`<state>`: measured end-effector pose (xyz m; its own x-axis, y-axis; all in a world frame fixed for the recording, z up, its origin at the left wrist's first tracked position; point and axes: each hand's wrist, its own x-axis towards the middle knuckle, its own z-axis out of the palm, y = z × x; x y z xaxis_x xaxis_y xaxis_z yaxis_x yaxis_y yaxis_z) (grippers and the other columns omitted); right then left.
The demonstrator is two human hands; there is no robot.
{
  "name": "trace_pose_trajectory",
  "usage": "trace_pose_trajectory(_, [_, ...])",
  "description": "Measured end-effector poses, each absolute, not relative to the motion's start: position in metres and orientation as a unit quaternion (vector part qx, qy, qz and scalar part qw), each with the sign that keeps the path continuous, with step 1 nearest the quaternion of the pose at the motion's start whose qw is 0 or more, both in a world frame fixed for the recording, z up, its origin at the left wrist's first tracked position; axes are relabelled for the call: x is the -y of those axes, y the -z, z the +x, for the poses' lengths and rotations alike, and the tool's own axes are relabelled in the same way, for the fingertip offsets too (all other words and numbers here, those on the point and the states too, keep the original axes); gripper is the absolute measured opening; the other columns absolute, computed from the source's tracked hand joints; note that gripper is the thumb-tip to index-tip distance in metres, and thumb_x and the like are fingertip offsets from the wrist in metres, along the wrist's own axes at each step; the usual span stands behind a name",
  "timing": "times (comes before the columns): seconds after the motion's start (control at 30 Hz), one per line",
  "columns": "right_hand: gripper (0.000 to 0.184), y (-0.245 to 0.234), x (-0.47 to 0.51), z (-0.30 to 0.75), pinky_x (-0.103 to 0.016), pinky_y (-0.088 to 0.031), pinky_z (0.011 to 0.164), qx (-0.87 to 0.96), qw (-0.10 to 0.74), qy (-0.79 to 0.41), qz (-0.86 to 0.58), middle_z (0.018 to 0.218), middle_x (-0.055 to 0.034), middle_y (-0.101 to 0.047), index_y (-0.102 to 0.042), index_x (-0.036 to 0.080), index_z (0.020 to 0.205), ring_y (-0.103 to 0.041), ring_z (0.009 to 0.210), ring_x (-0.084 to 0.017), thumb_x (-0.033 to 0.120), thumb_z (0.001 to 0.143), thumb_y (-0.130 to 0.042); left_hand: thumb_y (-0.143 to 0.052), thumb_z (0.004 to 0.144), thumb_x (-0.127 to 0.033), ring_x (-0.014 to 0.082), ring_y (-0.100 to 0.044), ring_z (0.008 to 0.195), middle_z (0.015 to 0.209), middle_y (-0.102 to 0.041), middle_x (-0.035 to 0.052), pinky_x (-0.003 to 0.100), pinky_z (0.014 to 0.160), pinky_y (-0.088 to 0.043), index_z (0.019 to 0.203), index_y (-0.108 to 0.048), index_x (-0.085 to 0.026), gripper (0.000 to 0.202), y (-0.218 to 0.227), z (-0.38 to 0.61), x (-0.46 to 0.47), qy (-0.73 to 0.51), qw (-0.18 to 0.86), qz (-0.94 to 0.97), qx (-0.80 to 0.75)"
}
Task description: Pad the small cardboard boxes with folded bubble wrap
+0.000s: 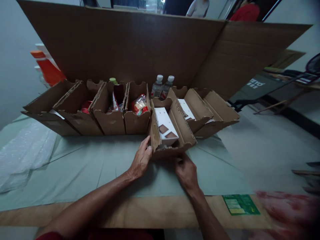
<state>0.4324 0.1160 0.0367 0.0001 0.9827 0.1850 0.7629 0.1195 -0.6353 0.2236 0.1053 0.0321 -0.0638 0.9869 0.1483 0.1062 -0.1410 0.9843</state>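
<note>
Pulled forward of the row, an open-topped cardboard box stands tilted, with a white carton printed with brown squares inside it. My left hand grips the box's left side near its front corner, its thumb at the front. Under the front edge, my right hand is closed with curled fingers against the box; its fingertips are partly hidden. Just behind the box are two clear bottles with white caps. On its right, another cardboard box holds a similar white carton.
Several cardboard boxes line the left, one with a red-and-clear snack bag. A tall cardboard panel stands behind. Bubble wrap lies on the pale green cloth. A green card sits at the front edge. Two people are beyond.
</note>
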Motion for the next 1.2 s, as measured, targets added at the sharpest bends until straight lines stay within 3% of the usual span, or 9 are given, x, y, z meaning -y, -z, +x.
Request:
trace_pose_trajectory(0.2, [0.030, -0.053, -0.189, 0.406, -0.034, -0.040, 0.065, 0.676, 0.177, -0.091, -0.709, 0.087, -0.0147, -0.079, -0.077, 0.020, 0.089, -0.073, 0.080, -0.030, 0.046, 0.091, -0.061, -0.060, 0.089, -0.032, 0.0294, -0.054, 0.131, 0.144, -0.050, 0.0149, 0.046, 0.103, -0.051, 0.147, -0.043, -0.023, 0.061, -0.027, 0.228, -0.103, -0.523, 0.373, 0.534, -0.549])
trace_pose_trajectory(0.33, [0.034, -0.052, -0.205, 0.398, -0.035, -0.040, 0.067, 0.673, 0.184, -0.087, -0.711, 0.090, -0.0171, -0.079, -0.077, 0.019, 0.092, -0.074, 0.083, -0.033, 0.047, 0.094, -0.059, -0.059, 0.084, -0.023, 0.0291, -0.057, 0.126, 0.132, -0.056, 0.0135, 0.045, 0.099, -0.052, 0.144, -0.046, -0.022, 0.062, -0.027, 0.234, -0.119, -0.499, 0.380, 0.562, -0.539])
trace_pose_trajectory(0.47, [0.032, -0.046, -0.199, 0.398, -0.035, -0.043, 0.071, 0.686, 0.194, -0.095, -0.694, 0.094, -0.0166, -0.079, -0.078, 0.019, 0.095, -0.075, 0.087, -0.031, 0.039, 0.097, -0.053, -0.058, 0.081, -0.023, 0.0337, -0.052, 0.132, 0.141, -0.053, 0.0171, 0.045, 0.094, -0.054, 0.146, -0.044, -0.018, 0.067, -0.026, 0.239, -0.137, -0.478, 0.372, 0.575, -0.550])
trace_pose_trajectory(0.6, [0.029, -0.038, -0.191, 0.396, -0.032, -0.048, 0.074, 0.714, 0.206, -0.126, -0.657, 0.097, -0.0109, -0.081, -0.075, 0.021, 0.113, -0.075, 0.088, -0.027, 0.033, 0.094, -0.055, -0.059, 0.080, -0.025, 0.0349, -0.051, 0.133, 0.146, -0.050, 0.0183, 0.042, 0.087, -0.057, 0.149, -0.041, -0.016, 0.072, -0.024, 0.241, -0.150, -0.462, 0.373, 0.578, -0.559])
trace_pose_trajectory(0.73, [0.031, -0.034, -0.182, 0.393, -0.032, -0.052, 0.075, 0.731, 0.221, -0.152, -0.627, 0.095, -0.0091, -0.081, -0.075, 0.021, 0.113, -0.076, 0.087, -0.026, 0.031, 0.092, -0.055, -0.063, 0.077, -0.026, 0.0350, -0.051, 0.135, 0.154, -0.045, 0.0191, 0.047, 0.100, -0.055, 0.154, -0.035, -0.014, 0.082, -0.021, 0.234, -0.151, -0.432, 0.389, 0.602, -0.548])
trace_pose_trajectory(0.83, [0.030, -0.047, -0.172, 0.387, -0.032, -0.055, 0.080, 0.751, 0.263, -0.174, -0.580, 0.101, -0.0065, -0.081, -0.075, 0.023, 0.110, -0.076, 0.089, -0.023, 0.033, 0.093, -0.053, -0.065, 0.076, -0.024, 0.0355, -0.041, 0.146, 0.159, -0.041, 0.0185, 0.053, 0.116, -0.042, 0.152, -0.041, -0.016, 0.081, -0.019, 0.222, -0.133, -0.416, 0.384, 0.628, -0.535])
trace_pose_trajectory(1.0, [0.040, -0.101, -0.166, 0.344, -0.031, -0.056, 0.083, 0.784, 0.363, -0.187, -0.467, 0.099, -0.0050, -0.079, -0.066, 0.023, 0.132, -0.075, 0.087, -0.020, 0.032, 0.097, -0.047, -0.063, 0.085, -0.028, 0.0343, -0.047, 0.143, 0.157, -0.046, 0.0148, 0.050, 0.107, -0.052, 0.139, -0.059, -0.022, 0.054, -0.014, 0.195, -0.068, -0.409, 0.377, 0.641, -0.530])
trace_pose_trajectory(1.13, [0.063, -0.142, -0.188, 0.289, -0.034, -0.053, 0.082, 0.828, 0.235, -0.145, -0.488, 0.093, -0.0047, -0.079, -0.038, 0.021, 0.157, -0.074, 0.087, -0.023, 0.025, 0.096, -0.049, -0.059, 0.090, -0.025, 0.0324, -0.055, 0.137, 0.149, -0.054, 0.0159, 0.049, 0.106, -0.054, 0.129, -0.066, -0.021, 0.040, -0.015, 0.169, -0.020, -0.422, 0.360, 0.624, -0.551])
trace_pose_trajectory(1.2, [0.057, -0.151, -0.200, 0.267, -0.035, -0.051, 0.080, 0.832, 0.157, -0.110, -0.520, 0.098, -0.0091, -0.079, -0.046, 0.021, 0.152, -0.074, 0.092, -0.027, 0.023, 0.094, -0.050, -0.057, 0.091, -0.024, 0.0302, -0.059, 0.133, 0.145, -0.059, 0.0154, 0.047, 0.105, -0.054, 0.125, -0.068, -0.021, 0.036, -0.017, 0.155, -0.004, -0.424, 0.354, 0.613, -0.565])
